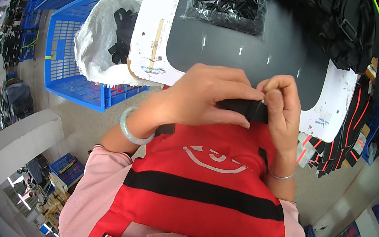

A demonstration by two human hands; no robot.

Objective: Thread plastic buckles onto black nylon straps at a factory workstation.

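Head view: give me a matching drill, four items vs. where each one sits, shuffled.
Things:
1. black strap
2. clear bag of black clips
3. white sack
4. jade-green bangle

Places:
A. inside the blue crate
B. on the left wrist
C. far part of the dark table mat
D. pinched between left hand and right hand

Pairs: 1-D, 2-C, 3-A, 4-B

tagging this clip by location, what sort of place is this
Probably a garment or bag sewing workshop. Both hands, left hand and right hand, work a black strap on a red and black fabric piece; a clear bag of black buckles, piled straps and blue crates surround them.
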